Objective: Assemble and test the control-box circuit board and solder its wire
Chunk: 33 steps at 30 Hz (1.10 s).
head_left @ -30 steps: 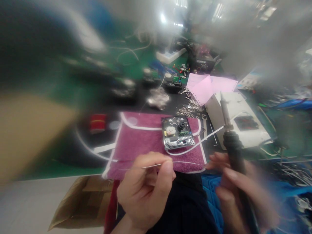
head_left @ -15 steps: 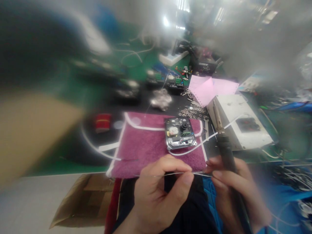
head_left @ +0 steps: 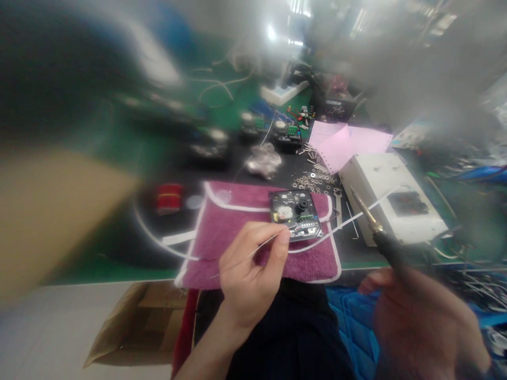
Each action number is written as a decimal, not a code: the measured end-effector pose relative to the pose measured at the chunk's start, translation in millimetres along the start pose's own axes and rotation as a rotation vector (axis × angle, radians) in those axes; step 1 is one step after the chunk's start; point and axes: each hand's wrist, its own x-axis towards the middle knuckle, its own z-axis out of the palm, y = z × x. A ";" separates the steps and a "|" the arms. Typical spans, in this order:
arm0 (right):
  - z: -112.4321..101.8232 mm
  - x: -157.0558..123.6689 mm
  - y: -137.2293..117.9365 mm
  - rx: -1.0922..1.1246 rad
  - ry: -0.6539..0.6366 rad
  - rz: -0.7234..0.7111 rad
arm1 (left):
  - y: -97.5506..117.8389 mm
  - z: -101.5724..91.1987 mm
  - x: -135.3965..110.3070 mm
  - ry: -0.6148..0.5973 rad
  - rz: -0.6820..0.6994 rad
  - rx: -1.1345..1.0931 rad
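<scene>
My left hand (head_left: pixel 253 264) pinches a thin solder wire (head_left: pixel 259 247) between thumb and forefinger. The wire's tip reaches the lower edge of a black circuit board module (head_left: pixel 299 211) with a round lens-like part. That module rests on a folded purple towel (head_left: pixel 233 232) with white trim, and a white cable (head_left: pixel 336 227) runs from its side. In my right hand (head_left: pixel 420 311), blurred by motion, is a soldering iron (head_left: pixel 382 232); its metal tip points up and left, apart from the board. The fingers are closed around its dark handle.
Right of the towel stands a white box (head_left: pixel 392 195). Pink papers (head_left: pixel 344 142) lie behind it, near scattered washers and small metal parts (head_left: pixel 315 179). A red spool (head_left: pixel 169 199) sits left of the towel. Below the table edge is an open cardboard box (head_left: pixel 134 327).
My left hand has moved up and left to the module with the solder wire. My right hand has drawn away to the right with the iron, letting go of the wire.
</scene>
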 end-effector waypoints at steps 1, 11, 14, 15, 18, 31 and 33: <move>-0.7 -1.9 -2.0 0.011 0.044 0.011 | -0.1 1.6 -0.3 0.028 0.005 0.012; -11.2 0.5 1.1 0.124 0.041 0.122 | 4.1 10.0 1.3 0.005 0.118 0.144; -9.1 -1.1 3.2 0.122 0.016 0.118 | 0.2 12.1 0.9 -0.019 0.114 0.144; -7.9 -1.6 3.4 0.122 -0.001 0.112 | -0.8 12.1 0.6 -0.023 0.118 0.148; -3.4 -2.2 3.2 0.128 -0.037 0.081 | -2.1 11.5 -0.5 -0.030 0.132 0.152; 8.9 0.1 0.4 0.294 -0.039 0.126 | -4.5 10.8 -3.2 -0.048 0.140 0.178; 7.9 -0.4 0.4 0.285 -0.043 0.124 | -4.1 11.1 -3.0 -0.047 0.140 0.174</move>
